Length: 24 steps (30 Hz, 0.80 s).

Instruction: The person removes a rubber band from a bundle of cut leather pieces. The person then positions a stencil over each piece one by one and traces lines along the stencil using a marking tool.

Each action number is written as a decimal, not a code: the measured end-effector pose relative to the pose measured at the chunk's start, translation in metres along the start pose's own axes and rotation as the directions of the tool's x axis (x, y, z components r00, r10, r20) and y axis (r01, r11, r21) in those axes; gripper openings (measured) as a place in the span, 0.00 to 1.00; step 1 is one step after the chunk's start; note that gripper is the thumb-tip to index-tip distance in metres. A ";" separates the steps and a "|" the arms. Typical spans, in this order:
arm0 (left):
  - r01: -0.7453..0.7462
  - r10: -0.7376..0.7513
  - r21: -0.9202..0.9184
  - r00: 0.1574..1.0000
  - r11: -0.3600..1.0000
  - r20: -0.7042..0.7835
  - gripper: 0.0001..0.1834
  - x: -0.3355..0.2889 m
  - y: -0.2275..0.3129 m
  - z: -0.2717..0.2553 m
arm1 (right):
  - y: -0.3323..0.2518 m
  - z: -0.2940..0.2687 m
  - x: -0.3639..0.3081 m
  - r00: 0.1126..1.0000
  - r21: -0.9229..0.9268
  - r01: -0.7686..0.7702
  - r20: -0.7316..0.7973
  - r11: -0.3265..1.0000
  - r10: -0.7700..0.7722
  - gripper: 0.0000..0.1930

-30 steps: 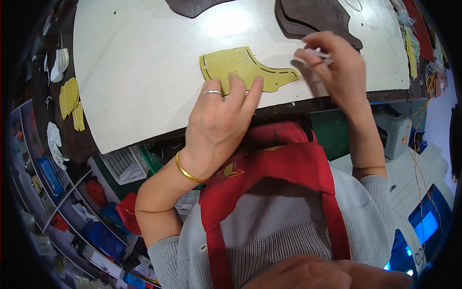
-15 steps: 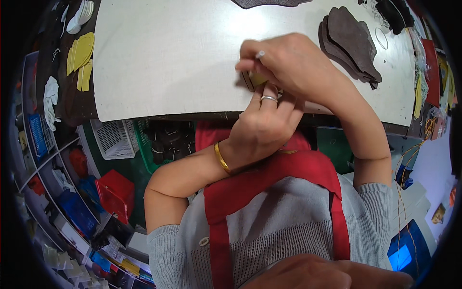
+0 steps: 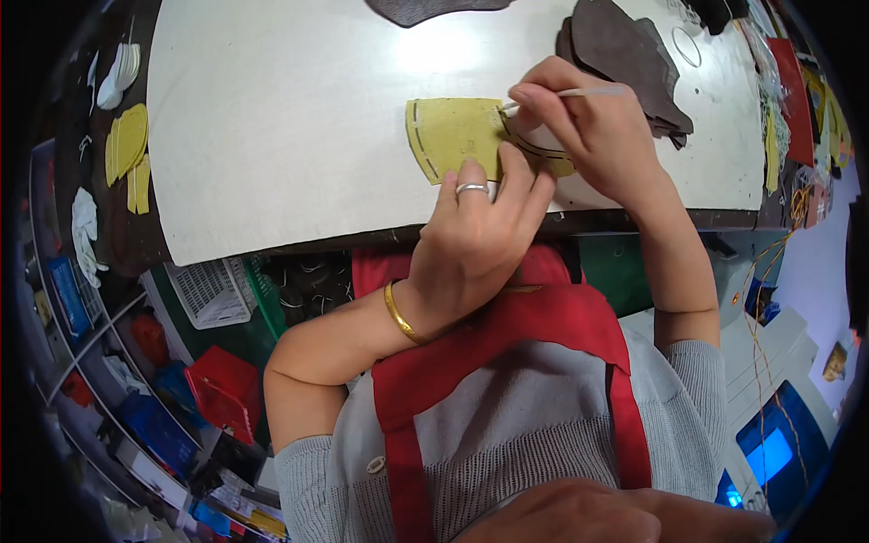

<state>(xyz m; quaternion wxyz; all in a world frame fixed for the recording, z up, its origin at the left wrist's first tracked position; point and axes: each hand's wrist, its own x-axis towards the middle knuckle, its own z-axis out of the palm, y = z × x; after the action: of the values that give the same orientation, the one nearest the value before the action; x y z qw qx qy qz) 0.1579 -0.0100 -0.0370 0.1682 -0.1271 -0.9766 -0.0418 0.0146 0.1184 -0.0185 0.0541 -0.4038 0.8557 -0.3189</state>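
Observation:
A yellow pattern template (image 3: 457,136) with slots along its edges lies flat on the white work board near its front edge. Spread fingertips of my left hand (image 3: 480,217) press on its lower part; that hand wears a ring and a gold bangle. In my right hand (image 3: 593,131) is a slim white marking pen (image 3: 588,91), pinched between thumb and fingers. Its tip meets the template's upper right corner. The template's right part curves on beneath my right hand, which partly hides it.
Dark brown leather pieces (image 3: 625,54) are stacked at the back right, beside a clear ring (image 3: 686,47). Another dark piece (image 3: 434,9) lies at the far edge. More yellow templates (image 3: 127,145) and a white glove (image 3: 85,235) sit left of the board (image 3: 272,118).
My right hand has moved right, uncovering the yellow template. The pen has swung from pointing up to lying across the hand, its tip now on the template. My left hand stays pressed below.

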 end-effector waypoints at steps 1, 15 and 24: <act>-0.013 0.013 -0.004 1.000 1.000 0.004 0.13 -0.001 0.000 0.002 | -0.002 0.001 -0.002 1.000 0.001 -0.012 -0.008 1.000 0.012 0.13; -0.017 0.014 0.064 0.999 0.998 0.051 0.20 0.008 -0.005 -0.004 | 0.003 -0.023 -0.048 0.992 0.115 -0.049 -0.110 0.992 0.062 0.10; 0.012 -0.012 -0.049 1.000 0.999 -0.005 0.13 0.014 -0.019 -0.002 | 0.003 -0.010 -0.029 0.998 -0.116 -0.011 0.067 0.993 0.019 0.13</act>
<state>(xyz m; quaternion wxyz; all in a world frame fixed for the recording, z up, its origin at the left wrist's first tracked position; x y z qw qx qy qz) 0.1410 -0.0254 -0.0308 0.1672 -0.1253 -0.9756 -0.0670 0.0285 0.1463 -0.0168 0.0622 -0.4104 0.8734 -0.2547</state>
